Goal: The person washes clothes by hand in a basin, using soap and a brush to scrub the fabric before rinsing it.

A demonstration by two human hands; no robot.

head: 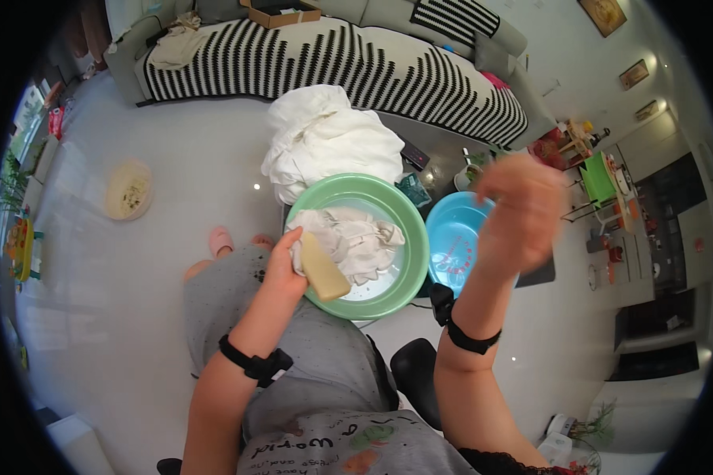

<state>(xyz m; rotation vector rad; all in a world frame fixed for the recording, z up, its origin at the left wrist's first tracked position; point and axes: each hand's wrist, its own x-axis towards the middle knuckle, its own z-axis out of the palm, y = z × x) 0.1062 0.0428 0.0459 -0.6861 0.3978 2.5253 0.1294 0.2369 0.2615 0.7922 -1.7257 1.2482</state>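
Note:
A green plastic basin [417, 261] stands before me with a wet white cloth [368, 240] bunched in a little water. At the basin's left rim, my left hand [286, 264] grips an edge of that cloth, and a pale yellow bar of soap [322, 270] lies against its fingers. My right hand [526, 214] is raised over the right side of a blue plastic basin [451, 237]; it is blurred, so its fingers and anything in them cannot be made out. A large heap of white fabric [338, 139] rises behind the green basin.
Beside the basins are a teal packet [413, 189], a dark device [415, 155] and a potted plant [467, 177]. A sofa [333, 59] with a striped cover runs along the back. A pale tub [129, 190] sits on the floor at the left, and a black seat [416, 380] is near my legs.

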